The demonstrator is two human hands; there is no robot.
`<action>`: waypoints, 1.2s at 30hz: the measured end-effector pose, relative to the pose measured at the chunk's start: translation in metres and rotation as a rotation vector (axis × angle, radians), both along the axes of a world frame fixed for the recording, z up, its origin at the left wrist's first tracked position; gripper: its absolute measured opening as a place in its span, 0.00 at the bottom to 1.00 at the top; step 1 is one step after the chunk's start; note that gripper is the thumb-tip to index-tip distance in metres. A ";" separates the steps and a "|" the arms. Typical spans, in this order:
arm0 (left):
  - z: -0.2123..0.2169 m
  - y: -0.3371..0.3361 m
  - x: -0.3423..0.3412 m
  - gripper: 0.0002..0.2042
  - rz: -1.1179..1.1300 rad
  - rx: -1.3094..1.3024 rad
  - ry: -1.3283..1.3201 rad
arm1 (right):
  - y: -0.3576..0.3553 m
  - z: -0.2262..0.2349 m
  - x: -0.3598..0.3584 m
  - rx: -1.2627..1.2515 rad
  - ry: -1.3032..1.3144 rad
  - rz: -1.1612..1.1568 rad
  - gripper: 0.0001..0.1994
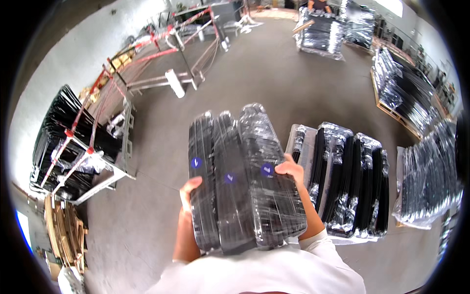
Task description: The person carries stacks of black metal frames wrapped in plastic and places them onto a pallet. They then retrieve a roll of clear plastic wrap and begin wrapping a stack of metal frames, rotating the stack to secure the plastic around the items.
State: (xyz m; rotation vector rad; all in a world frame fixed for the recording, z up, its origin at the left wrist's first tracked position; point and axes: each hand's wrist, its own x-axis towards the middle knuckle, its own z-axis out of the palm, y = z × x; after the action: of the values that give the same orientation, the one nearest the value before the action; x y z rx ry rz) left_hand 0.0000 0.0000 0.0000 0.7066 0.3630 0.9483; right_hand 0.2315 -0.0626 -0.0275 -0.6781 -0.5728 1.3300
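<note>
Head view: the person holds three long, black, film-wrapped bundles side by side in front of a white shirt (274, 274), over the grey concrete floor (156, 206). The left hand (189, 192) grips the outer edge of the left bundle (204, 206), its thumb against the side and its other fingers largely hidden; the right hand (292, 171) grips the outer edge of the right bundle (271, 201), its thumb resting on top near a round blue sticker (267, 169). The middle bundle (231, 206) lies between these two, and like the left one bears a similar sticker. Just right of the right forearm (311, 213), a row of further wrapped black bundles (338, 186) lies low near the floor. At left stand a metal rack (125, 142) with red-and-white bars and densely packed black lengths (73, 127), and, below it, a pile of wooden slats (63, 230). A white roll (175, 83) leans beside another red-barred frame (161, 51). Upper right, wrapped stacks (391, 83) occupy a wooden pallet (391, 111); another person (319, 5) stands behind a film-covered stack (320, 34).
</note>
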 end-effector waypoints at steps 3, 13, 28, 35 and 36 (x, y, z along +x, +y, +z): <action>0.015 0.145 0.032 0.22 -0.016 -0.114 0.157 | 0.137 0.040 0.041 0.032 0.037 -0.150 0.03; -0.013 0.439 0.139 0.23 -0.234 -0.451 0.183 | 0.405 0.008 0.154 -0.272 -0.046 -0.126 0.20; -0.072 0.945 0.365 0.13 -0.419 -0.399 0.275 | 0.863 -0.045 0.376 -0.293 -0.262 -0.345 0.04; -0.033 1.143 0.479 0.17 -0.348 -0.266 0.218 | 1.065 0.015 0.449 -0.341 -0.134 -0.446 0.22; -0.026 1.177 0.496 0.16 -0.333 -0.213 0.219 | 1.099 0.017 0.462 -0.318 -0.109 -0.462 0.23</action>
State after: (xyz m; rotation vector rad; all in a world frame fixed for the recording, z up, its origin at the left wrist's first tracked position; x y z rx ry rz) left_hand 0.4962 1.1771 -0.0262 0.6519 0.5134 0.5098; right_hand 0.6937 1.0361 -0.0107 -1.0773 -0.2653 0.9586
